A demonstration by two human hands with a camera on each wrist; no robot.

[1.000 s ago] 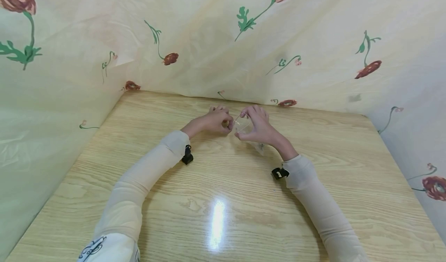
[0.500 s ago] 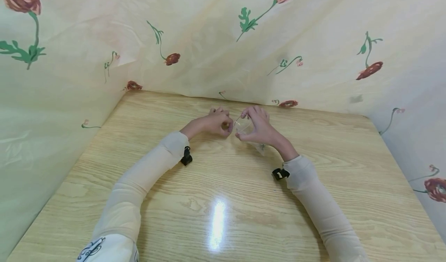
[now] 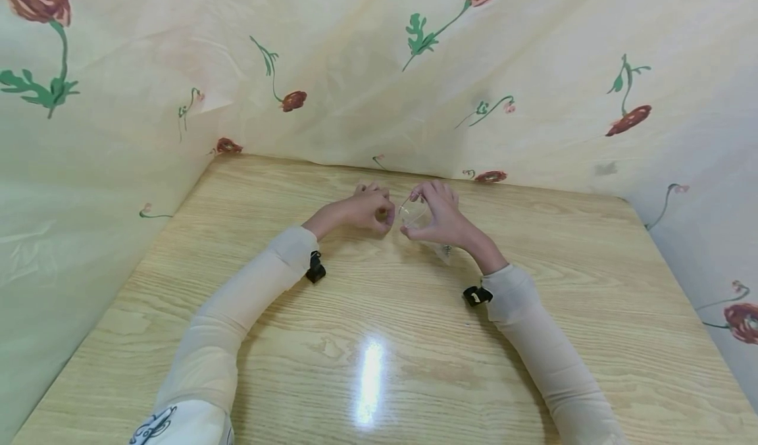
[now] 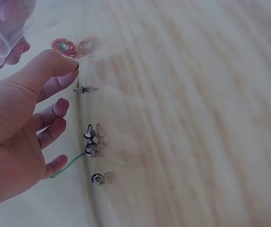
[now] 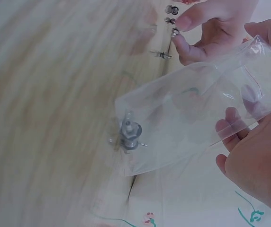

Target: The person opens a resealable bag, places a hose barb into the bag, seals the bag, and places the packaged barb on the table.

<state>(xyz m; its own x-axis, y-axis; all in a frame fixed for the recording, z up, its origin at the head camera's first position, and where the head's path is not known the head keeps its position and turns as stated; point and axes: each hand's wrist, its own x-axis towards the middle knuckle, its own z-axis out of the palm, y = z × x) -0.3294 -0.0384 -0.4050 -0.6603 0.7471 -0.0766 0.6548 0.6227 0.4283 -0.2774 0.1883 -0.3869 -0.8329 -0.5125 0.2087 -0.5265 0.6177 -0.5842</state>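
My right hand (image 3: 444, 216) holds a clear plastic zip bag (image 5: 187, 106) by its mouth, thumb and fingers spread so the mouth gapes. Several metal bolts (image 5: 130, 131) with nuts and washers lie at the bag's bottom corner. Left of the bag's mouth is my left hand (image 3: 367, 209), its thumb and forefinger pinching a small metal bolt (image 5: 175, 32), mostly covered by the fingertips. In the left wrist view only a dark edge shows at those fingertips, and the other fingers are loosely bent.
More bolts stand in a row on the wooden table (image 3: 355, 313) near its back edge, one bolt (image 4: 85, 90) by itself and another bolt (image 4: 98, 178) at the end. A flowered curtain (image 3: 355, 70) rises right behind them and along both sides.
My left hand has drawn slightly left, away from the bag's mouth. The right hand keeps nearly the same place and hold on the bag.
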